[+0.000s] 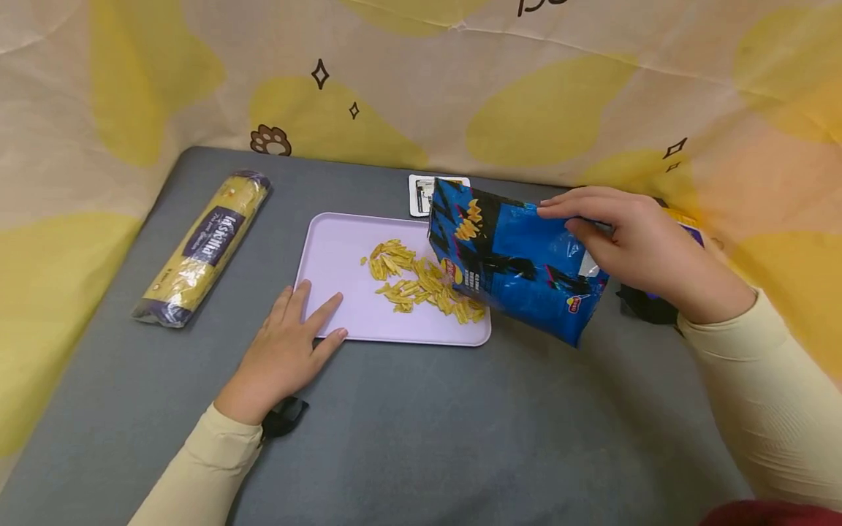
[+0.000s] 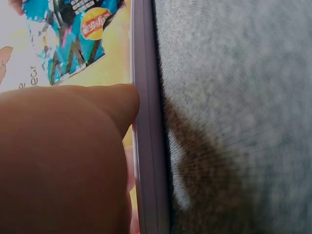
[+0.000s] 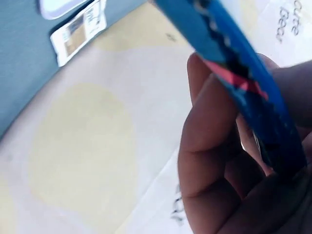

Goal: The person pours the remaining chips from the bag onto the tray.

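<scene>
My right hand (image 1: 647, 245) grips a blue and black chip bag (image 1: 520, 263) by its upper right part and holds it tilted, its left end over the right side of a pale lilac tray (image 1: 338, 277). In the right wrist view, fingers and thumb close around the bag (image 3: 243, 87). Yellow ridged chips (image 1: 427, 285) lie loose on the tray, from its middle to the right front corner, partly hidden by the bag. With its fingers spread, my left hand (image 1: 279, 351) rests on the tray's front left corner. Its thumb is against the tray's rim (image 2: 151, 122) in the left wrist view.
To the left, a long yellow pack (image 1: 204, 245) with a dark label lies slanted on the grey table (image 1: 421, 424). A small white packet (image 1: 419, 197) is behind the tray. Partly hidden behind my right hand is a yellow and blue package (image 1: 687, 223). Patterned cloth (image 1: 546, 117) surrounds the table's back and sides.
</scene>
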Demonstrator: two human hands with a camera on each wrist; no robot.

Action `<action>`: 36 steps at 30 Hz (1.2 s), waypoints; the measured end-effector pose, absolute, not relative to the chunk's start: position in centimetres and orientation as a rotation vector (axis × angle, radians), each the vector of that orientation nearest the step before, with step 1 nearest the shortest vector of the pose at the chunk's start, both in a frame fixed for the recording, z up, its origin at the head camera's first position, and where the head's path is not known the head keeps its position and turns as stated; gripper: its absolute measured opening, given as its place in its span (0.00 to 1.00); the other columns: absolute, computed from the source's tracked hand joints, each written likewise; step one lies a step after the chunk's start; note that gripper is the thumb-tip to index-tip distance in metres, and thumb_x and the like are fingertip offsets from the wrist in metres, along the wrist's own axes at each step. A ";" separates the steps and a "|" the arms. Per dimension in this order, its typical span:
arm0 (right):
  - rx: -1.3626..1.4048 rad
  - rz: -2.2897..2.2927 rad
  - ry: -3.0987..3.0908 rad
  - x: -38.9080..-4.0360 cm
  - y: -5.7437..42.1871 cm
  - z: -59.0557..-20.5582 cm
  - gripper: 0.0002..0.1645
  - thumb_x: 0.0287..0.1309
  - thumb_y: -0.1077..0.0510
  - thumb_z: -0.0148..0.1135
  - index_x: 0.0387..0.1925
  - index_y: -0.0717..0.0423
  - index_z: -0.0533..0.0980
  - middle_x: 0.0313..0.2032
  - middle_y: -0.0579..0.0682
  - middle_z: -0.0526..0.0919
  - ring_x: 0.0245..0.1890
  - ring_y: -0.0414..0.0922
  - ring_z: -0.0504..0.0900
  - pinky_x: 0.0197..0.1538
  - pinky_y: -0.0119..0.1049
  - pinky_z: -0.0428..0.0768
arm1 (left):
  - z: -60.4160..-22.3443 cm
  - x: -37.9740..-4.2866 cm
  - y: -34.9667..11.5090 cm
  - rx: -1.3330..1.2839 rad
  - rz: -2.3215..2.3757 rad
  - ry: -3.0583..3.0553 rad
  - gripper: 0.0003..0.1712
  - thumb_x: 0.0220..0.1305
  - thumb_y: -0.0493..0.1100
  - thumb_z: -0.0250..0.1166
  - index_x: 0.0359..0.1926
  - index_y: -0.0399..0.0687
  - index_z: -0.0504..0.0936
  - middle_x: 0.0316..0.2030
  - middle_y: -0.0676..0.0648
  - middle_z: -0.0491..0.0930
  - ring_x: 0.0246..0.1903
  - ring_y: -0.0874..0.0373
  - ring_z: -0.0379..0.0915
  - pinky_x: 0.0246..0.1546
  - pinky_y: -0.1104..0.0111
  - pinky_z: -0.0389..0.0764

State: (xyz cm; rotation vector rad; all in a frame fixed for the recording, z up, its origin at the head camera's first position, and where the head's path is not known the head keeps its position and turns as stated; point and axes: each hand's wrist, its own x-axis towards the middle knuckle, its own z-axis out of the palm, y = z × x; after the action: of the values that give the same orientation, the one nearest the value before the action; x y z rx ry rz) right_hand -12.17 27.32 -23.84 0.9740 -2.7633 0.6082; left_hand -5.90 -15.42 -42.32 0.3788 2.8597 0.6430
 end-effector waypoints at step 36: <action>-0.483 1.255 -2.936 -8.7 35.9 -35.5 0.37 0.82 0.43 0.50 0.84 0.48 0.58 0.83 0.63 0.48 0.79 0.71 0.50 0.68 0.68 0.68 | -42.5 -6.0 -15.5 0.366 0.637 2.851 0.37 0.80 0.60 0.57 0.82 0.54 0.64 0.82 0.29 0.42 0.79 0.25 0.34 0.70 0.27 0.50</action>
State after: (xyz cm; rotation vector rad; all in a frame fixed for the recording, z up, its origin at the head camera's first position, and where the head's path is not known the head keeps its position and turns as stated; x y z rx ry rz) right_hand -8.70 35.88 -35.50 -0.4833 -2.9365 1.2545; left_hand -6.02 -15.48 -42.45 0.3662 2.8514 0.6368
